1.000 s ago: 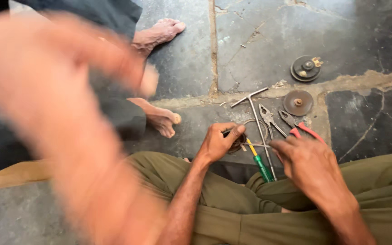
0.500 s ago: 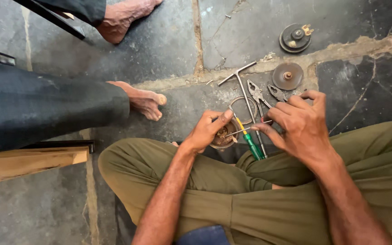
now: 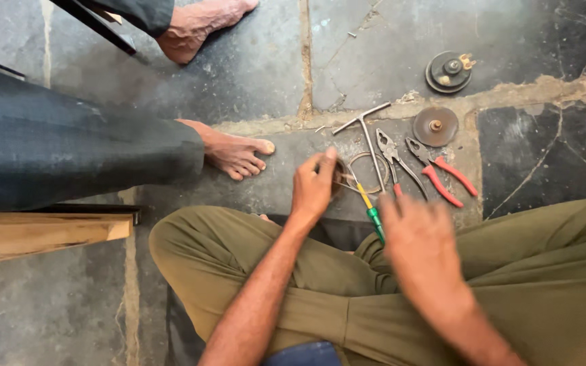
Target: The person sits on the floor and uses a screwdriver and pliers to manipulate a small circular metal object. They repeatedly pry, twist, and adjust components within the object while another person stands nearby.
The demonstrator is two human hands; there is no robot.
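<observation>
I sit cross-legged on a stone floor. My left hand [image 3: 313, 188] is closed around a small round brown part [image 3: 338, 179] held just above the floor, beside a thin wire ring [image 3: 367, 173]. My right hand [image 3: 420, 234] is blurred, hovering over my knee with its fingers apart and nothing in it. Its fingertips are next to a green-handled screwdriver [image 3: 374, 218] lying on the floor.
On the floor beyond my hands lie a T-handle wrench [image 3: 364, 127], grey pliers [image 3: 392, 153], red-handled pliers [image 3: 442, 175], a rusty disc [image 3: 435, 125] and a dark round part [image 3: 448, 72]. Another person's bare feet [image 3: 235, 153] and a wooden bench [image 3: 42, 234] are at the left.
My right hand has drawn back from the pliers toward my lap. My left hand stays on the round part. A blurred hand that crossed the left of the view is gone.
</observation>
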